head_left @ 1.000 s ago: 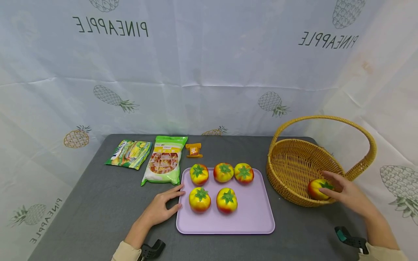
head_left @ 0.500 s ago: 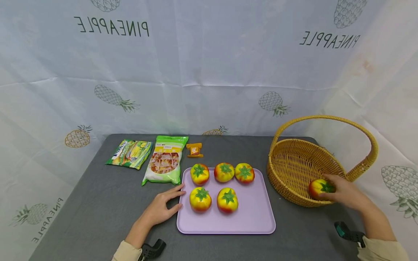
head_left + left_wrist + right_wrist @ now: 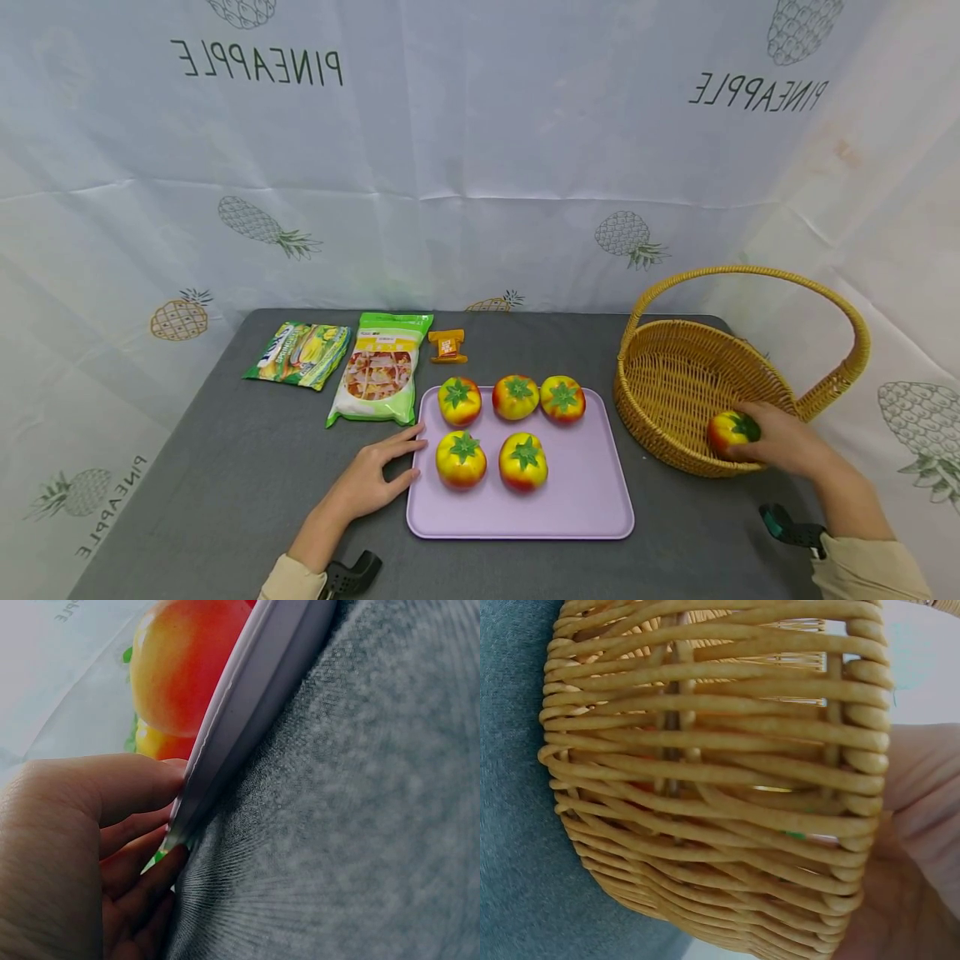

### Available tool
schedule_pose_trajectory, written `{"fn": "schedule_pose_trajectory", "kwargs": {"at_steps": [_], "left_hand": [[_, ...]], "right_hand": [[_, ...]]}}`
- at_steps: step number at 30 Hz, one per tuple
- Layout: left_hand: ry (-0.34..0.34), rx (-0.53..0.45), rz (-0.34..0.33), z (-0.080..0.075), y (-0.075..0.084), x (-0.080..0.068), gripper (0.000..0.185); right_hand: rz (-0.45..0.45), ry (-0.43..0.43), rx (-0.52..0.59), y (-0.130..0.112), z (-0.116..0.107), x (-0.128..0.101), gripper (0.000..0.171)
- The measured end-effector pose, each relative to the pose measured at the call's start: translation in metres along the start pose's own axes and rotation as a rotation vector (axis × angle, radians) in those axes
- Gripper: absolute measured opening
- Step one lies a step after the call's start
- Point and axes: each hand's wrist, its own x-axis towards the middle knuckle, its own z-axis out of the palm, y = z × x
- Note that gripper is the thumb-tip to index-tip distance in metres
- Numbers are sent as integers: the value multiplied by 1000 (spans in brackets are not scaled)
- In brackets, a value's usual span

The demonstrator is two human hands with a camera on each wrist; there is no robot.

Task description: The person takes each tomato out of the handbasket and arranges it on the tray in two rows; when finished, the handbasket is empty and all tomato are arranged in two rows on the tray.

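A wicker basket [image 3: 678,375] with a hoop handle stands at the right of the grey table. Inside its near rim my right hand [image 3: 776,439] grips a red-and-yellow toy tomato [image 3: 729,432]. The right wrist view shows the basket's woven wall [image 3: 705,795] close up, with my palm at the right edge. A lilac tray [image 3: 577,492] in the middle holds several toy tomatoes [image 3: 460,459]. My left hand [image 3: 375,475] rests flat on the table, fingers straight, touching the tray's left edge [image 3: 247,727].
At the back left lie a green snack packet [image 3: 298,353], a larger green-and-white packet [image 3: 379,376] and a small orange clip [image 3: 447,346]. A pineapple-print cloth hangs behind and to the right. Black wrist mounts show at the near edge.
My right hand's fingers have closed round the tomato in the basket, from lying open over it. The left hand has stayed in place.
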Motion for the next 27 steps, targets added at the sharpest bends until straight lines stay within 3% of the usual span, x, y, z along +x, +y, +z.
{"fn": "schedule_pose_trajectory", "kwargs": {"at_steps": [12, 21, 27], "left_hand": [[2, 0, 1, -1, 2, 0, 41], [-9, 6, -7, -1, 2, 0, 41], [-14, 10, -8, -1, 1, 0, 41]], "right_hand": [[-1, 99, 161, -16, -3, 5, 76], [-76, 253, 232, -43, -4, 3, 73], [-111, 276, 331, -64, 3, 0, 68]]}}
